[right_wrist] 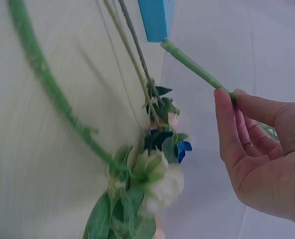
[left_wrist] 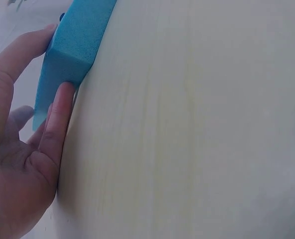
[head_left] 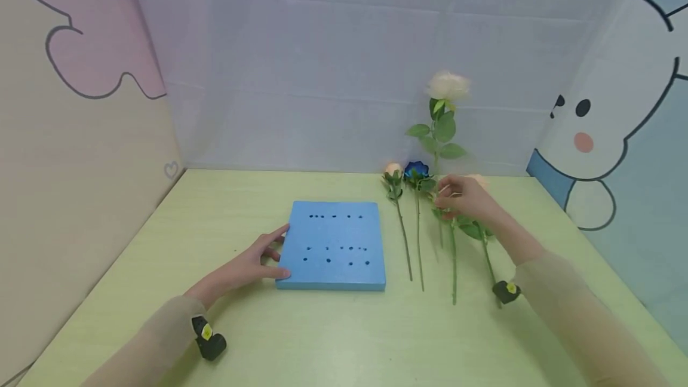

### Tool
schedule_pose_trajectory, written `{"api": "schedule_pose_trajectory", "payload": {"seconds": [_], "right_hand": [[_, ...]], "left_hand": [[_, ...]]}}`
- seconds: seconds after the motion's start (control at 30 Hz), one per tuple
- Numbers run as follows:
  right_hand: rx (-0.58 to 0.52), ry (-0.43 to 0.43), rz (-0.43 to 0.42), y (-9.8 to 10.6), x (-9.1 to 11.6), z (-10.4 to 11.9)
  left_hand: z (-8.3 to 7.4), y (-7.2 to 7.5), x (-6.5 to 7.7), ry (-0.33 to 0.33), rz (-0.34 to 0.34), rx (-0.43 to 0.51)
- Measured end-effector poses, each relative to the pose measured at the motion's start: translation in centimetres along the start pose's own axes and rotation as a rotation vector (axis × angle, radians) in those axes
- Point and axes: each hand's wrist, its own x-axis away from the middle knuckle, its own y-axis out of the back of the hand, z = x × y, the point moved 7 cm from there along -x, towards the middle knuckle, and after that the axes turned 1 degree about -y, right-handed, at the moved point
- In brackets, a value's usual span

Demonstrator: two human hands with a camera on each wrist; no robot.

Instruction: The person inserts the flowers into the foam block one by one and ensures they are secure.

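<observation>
The right hand (head_left: 466, 197) pinched a green-stemmed white rose (head_left: 444, 127) upright, right of the flat blue foam block (head_left: 333, 233); the left hand (head_left: 251, 263) (fingers spread) touched the block's left side.

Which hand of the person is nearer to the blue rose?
The right hand: it pinches the stem of a white rose, just right of the blue rose. The left hand is farther, at the blue block's left side.
</observation>
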Motion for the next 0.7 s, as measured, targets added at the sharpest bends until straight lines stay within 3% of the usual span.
{"api": "schedule_pose_trajectory", "payload": {"seconds": [0.37, 0.7], "right_hand": [[-0.159, 0.154, -0.068, -5.5, -4.7, 4.1], [-0.052, 0.277, -0.138, -8.7, -7.0, 7.3]], "left_hand": [[0.0, 0.1, 0.1, -0.004, -0.005, -0.004], [-1.3, 0.4, 0.4, 0.002, 0.01, -0.022]]}}
